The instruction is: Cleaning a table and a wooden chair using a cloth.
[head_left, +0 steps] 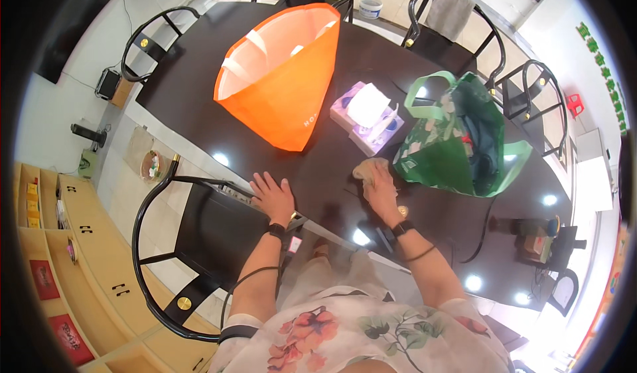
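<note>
My left hand [273,194] rests flat, fingers spread, on the near edge of the dark glossy table [199,88]. My right hand [380,190] presses a crumpled beige cloth [370,168] onto the tabletop, just left of a green patterned tote bag [458,141] that lies open on its side. A large orange tote bag [285,74] stands open further back on the table. Between the two bags lies a tissue pack [367,116] with a white tissue sticking up.
Black round-backed chairs ring the table: one [179,240] close at my left, others [149,45] at the far side, one draped with a grey cloth [450,11]. A white tub [370,6] sits on the floor beyond. Wooden cabinets [66,240] line the left wall.
</note>
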Available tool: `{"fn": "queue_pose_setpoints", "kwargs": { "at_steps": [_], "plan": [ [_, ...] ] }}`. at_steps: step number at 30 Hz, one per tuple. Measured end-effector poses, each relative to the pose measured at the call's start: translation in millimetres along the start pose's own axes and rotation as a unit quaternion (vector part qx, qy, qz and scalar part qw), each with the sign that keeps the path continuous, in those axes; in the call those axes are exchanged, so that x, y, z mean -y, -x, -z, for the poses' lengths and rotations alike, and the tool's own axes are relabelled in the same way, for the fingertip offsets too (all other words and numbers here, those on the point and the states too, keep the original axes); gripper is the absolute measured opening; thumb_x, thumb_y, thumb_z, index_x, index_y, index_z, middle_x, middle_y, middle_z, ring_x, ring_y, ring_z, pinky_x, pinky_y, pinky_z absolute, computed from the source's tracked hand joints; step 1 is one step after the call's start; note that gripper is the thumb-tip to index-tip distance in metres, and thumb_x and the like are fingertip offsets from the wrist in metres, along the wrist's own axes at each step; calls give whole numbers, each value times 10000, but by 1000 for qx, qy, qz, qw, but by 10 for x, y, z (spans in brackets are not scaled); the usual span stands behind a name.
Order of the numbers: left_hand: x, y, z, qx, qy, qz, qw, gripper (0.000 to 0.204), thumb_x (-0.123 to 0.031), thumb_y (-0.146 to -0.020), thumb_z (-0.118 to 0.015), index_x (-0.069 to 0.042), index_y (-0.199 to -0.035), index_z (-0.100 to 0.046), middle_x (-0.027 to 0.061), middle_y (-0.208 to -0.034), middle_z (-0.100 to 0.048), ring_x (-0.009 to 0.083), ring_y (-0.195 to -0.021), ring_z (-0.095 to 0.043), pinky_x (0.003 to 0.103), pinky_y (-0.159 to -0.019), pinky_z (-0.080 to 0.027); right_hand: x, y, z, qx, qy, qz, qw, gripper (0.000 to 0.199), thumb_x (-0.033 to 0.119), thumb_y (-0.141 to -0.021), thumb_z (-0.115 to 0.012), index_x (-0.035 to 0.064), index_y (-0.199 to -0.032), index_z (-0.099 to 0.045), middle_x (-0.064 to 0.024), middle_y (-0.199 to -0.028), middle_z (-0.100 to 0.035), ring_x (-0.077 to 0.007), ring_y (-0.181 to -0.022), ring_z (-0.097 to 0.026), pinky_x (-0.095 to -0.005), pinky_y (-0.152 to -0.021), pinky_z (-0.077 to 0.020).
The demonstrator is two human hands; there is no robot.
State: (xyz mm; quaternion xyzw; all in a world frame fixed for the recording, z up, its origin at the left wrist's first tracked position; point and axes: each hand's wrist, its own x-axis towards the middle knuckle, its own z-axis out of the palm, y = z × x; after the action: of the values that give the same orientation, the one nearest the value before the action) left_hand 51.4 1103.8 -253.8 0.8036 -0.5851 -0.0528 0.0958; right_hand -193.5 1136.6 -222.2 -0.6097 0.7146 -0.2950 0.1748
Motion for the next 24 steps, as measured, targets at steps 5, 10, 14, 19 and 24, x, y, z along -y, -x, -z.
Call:
{"fn": "queue_pose_setpoints", "kwargs": {
  "at_steps": [5, 10, 14, 19, 24],
  "plan": [
    [-53, 54, -47, 10, 46, 79, 996, 546, -332, -891, -403, -37, -1337, -291, 146, -1450, -128, 354, -1335, -91, 585, -987, -225, 89, 349, -254, 85, 140, 160, 974, 451, -12, -657, -546, 109, -1090, -576, -90, -1222, -483, -313, -1062, -445, -393, -880, -397],
    [-95, 72, -105, -38, 74, 85, 993, 492, -248, -888, -422, -22, -1315, -330, 174, -1425, -193, 395, -1312, -126, 543, -992, -230, 207, -171, -322, 126, 0, 198, 972, 480, -112, -590, -487, 49, -1031, -588, -133, -1096, -558, -334, -979, -479, -399, -860, -409],
    [-114, 67, -129, -66, 92, 45, 993, 479, -204, -882, -418, 19, -1298, -335, 209, -1412, -192, 433, -1294, -128, 515, -1020, -205, 544, -726, -787, 51, 96, 83, 991, 440, 73, -710, -568, 80, -1147, -521, -124, -1267, -435, -376, -1153, -373, -487, -876, -357],
    [17, 46, -211, -112, 133, 2, 985, 464, -184, -888, -384, 46, -1289, -332, 246, -1397, -188, 472, -1278, -111, 516, -1041, -147, 758, -231, -879, 134, 117, 245, 953, 442, 70, -657, -586, 154, -1091, -584, -49, -1275, -441, -325, -1143, -375, -465, -854, -346],
    [-3, 46, -148, -78, 153, 23, 985, 463, -176, -888, -380, 53, -1287, -330, 253, -1398, -177, 470, -1285, -89, 507, -1051, -119, 396, 635, 8, 265, 144, 269, 915, 491, 20, -629, -533, 168, -1094, -593, -53, -1293, -431, -337, -1131, -376, -475, -880, -338]
  ]
}}
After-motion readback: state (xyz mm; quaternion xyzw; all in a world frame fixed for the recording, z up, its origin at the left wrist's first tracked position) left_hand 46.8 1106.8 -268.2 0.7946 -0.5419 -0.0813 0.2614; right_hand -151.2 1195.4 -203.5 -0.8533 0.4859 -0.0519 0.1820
